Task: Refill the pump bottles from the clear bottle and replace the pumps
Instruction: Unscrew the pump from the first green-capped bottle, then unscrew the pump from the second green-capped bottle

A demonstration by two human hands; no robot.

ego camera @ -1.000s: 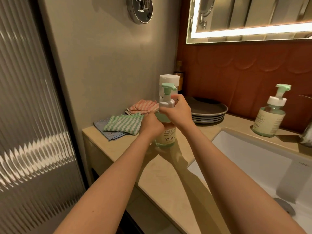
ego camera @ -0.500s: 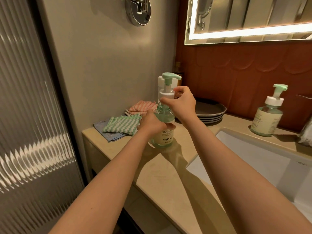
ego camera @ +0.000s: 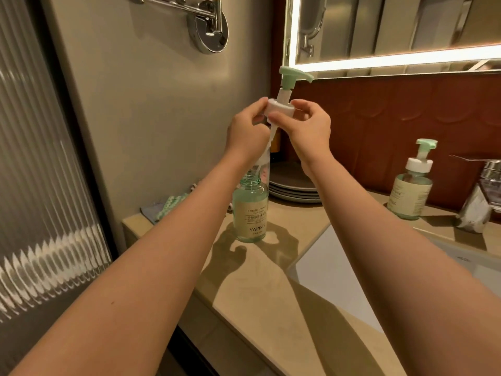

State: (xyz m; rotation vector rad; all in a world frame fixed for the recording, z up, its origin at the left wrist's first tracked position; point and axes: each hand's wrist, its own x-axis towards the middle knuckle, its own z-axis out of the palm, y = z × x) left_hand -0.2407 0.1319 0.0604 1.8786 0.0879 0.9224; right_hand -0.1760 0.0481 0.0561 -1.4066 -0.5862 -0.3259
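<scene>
**Counter** (ego camera: 271,308): beige stone, running from 7 o'clock to 3 o'clock of the view. It carries everything below.

**Sink** (ego camera: 333,267): white, set into the counter at 4 o'clock of the open bottle. A chrome tap (ego camera: 485,191) stands at its far right.

**Plates** (ego camera: 291,185): a dark stack just behind the open bottle, at its 1 o'clock.

**Second bottle** (ego camera: 412,191): green, with its pump fitted. It stands upright at 3 o'clock of the open bottle, well apart and untouched.

**Open bottle** (ego camera: 250,210): green glass with a pale label. It stands upright on the counter near its left end. The neck is bare and no hand is on it.

**Left hand** (ego camera: 244,131): raised above the open bottle at its 12 o'clock. The fingers are curled and pinch the left side of the pump's white collar.

**Right hand** (ego camera: 309,126): at 1 o'clock of the open bottle. The thumb and fingertips pinch the collar's right side.

**Pump** (ego camera: 282,104): green head and white collar, held between both hands and tilted with the head toward 1 o'clock. Its tube slants down toward the bottle's neck. The left wrist hides whether the tip is clear of the mouth.

**Cloths** (ego camera: 169,203): folded at 9 o'clock of the open bottle, partly hidden by the left forearm.

**Step in hand** (judged): the pump is unscrewed and being drawn out of the first bottle. No refilling has begun.

**Next move** (judged): lift the tube fully free without dripping and set the pump down. That frees a hand to fetch the clear bottle, which cannot be picked out with certainty here.

**Relation**: the pump sits between both hands. The open bottle stands directly below them, apart from both.
</scene>
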